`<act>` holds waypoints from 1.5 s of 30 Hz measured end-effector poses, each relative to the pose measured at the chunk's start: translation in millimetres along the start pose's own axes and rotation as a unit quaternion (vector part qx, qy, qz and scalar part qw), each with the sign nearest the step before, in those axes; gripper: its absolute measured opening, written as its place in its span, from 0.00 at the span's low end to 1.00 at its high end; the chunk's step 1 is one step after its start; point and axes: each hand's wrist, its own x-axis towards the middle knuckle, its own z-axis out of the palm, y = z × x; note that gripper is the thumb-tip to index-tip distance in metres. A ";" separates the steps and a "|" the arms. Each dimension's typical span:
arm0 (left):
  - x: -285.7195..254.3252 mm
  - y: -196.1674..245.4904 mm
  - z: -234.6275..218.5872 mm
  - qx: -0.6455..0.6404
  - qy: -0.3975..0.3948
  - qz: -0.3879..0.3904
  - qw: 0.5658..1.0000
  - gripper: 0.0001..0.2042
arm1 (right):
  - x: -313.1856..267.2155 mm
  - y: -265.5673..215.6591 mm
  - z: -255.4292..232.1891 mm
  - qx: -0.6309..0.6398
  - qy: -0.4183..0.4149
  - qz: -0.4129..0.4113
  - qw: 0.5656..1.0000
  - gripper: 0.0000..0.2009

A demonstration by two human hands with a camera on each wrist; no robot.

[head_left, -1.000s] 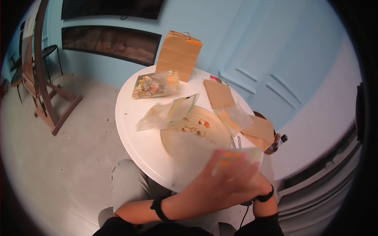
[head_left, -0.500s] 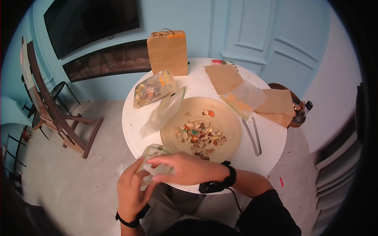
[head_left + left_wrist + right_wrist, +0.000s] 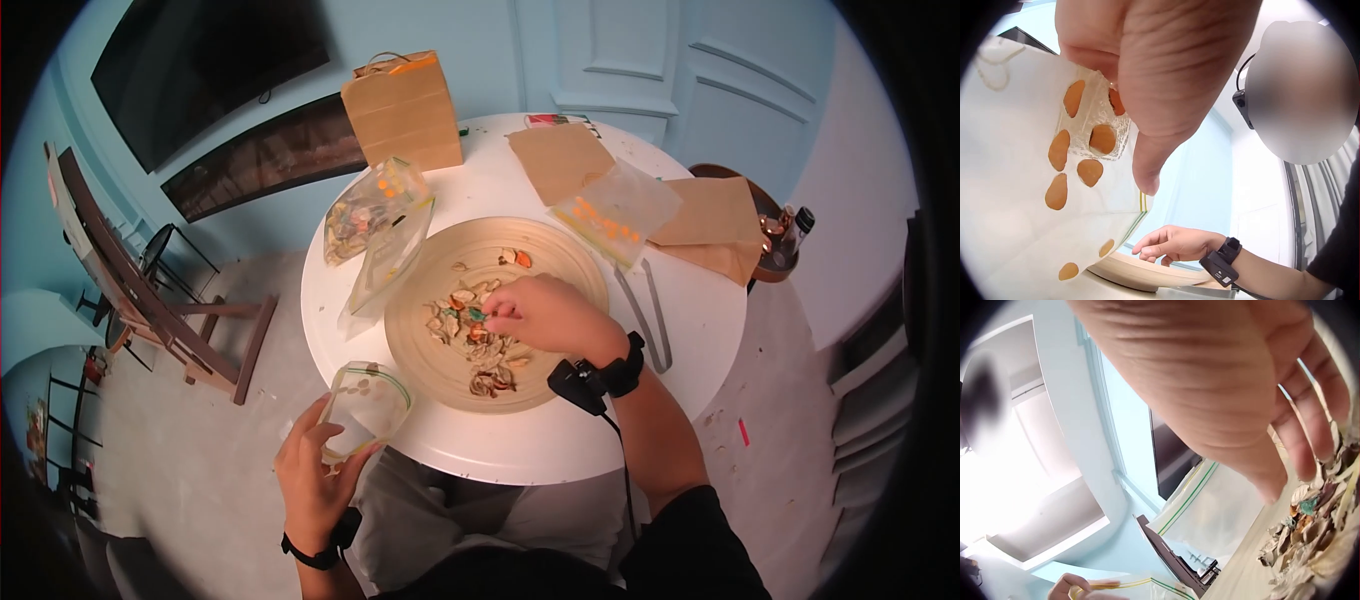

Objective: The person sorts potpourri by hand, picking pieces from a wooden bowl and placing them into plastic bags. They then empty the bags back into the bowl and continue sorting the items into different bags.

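Observation:
My left hand (image 3: 315,470) grips a clear zip bag (image 3: 372,405) by its side, its mouth spread open, at the table's near left edge. In the left wrist view the bag (image 3: 1022,206) shows orange-brown oval spots and a bubbly clear patch near the thumb. My right hand (image 3: 545,312) hangs over a round wooden tray (image 3: 420,370), fingers loosely bent and pointing down. Right under the fingertips lies a heap of dried petals and leaves (image 3: 490,350), mostly tan with orange and green pieces. In the right wrist view its fingers (image 3: 1297,450) are spread apart, just above the heap (image 3: 1310,544).
Behind the tray's left side stand an open zip bag (image 3: 385,275) and a filled bag (image 3: 360,215). A paper bag (image 3: 405,115) stands at the back. Metal tongs (image 3: 655,320), a flat zip bag (image 3: 620,210) and brown paper (image 3: 715,220) lie to the right.
My right hand has left the small zip bag and moved right over the tray. The left hand keeps the bag, now with its mouth wider. Earlier, both hands were together at the right.

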 end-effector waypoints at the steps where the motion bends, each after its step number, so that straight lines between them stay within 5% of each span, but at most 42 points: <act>1: -0.9 0.9 -2.6 -0.008 -0.003 -0.014 1.000 0.25 | -1.0 0.8 1.7 -0.030 -0.016 -0.010 0.999 0.14; 8: 8.7 -2.4 -51.9 -0.065 -0.062 -0.035 0.995 0.23 | 0.9 16.1 7.4 -0.060 -0.018 -0.014 0.998 0.14; 14: 36.9 14.5 -87.2 0.034 -0.109 0.046 0.992 0.26 | -0.8 13.7 3.5 -0.063 0.045 -0.026 0.997 0.12; 20: 80.6 15.6 -146.0 -0.048 0.088 0.100 0.990 0.39 | 1.9 14.7 1.2 -0.010 0.068 0.003 0.998 0.11; 22: 127.8 23.2 -160.6 -0.048 0.070 0.131 0.988 0.41 | 2.3 16.0 4.4 -0.050 0.083 -0.014 0.995 0.11; 24: 187.8 64.6 -120.4 -0.079 0.104 0.181 0.975 0.37 | 4.8 16.7 7.2 -0.054 0.075 -0.019 0.996 0.12; 27: 270.0 100.4 -64.3 -0.029 -0.022 0.279 0.960 0.28 | 7.5 18.4 13.0 -0.049 0.072 -0.027 0.996 0.12; 28: 296.1 101.5 -43.4 0.070 -0.039 0.370 0.926 0.26 | 7.3 18.8 14.6 -0.046 0.073 -0.029 0.996 0.12; 32: 359.4 86.0 68.3 0.138 -0.124 0.435 0.881 0.26 | 4.8 15.5 15.5 -0.018 0.057 -0.039 0.997 0.13; 37: 365.0 70.7 167.6 0.257 -0.148 0.528 0.796 0.19 | 2.2 15.7 13.6 -0.015 0.058 -0.035 0.998 0.12; 40: 363.4 56.4 198.9 0.354 -0.244 0.505 0.748 0.13 | 5.3 20.5 15.2 -0.003 0.070 -0.036 0.997 0.11; 45: 353.7 38.7 216.6 0.385 -0.285 0.541 0.692 0.11 | 8.2 25.4 16.5 0.015 0.088 -0.015 0.996 0.10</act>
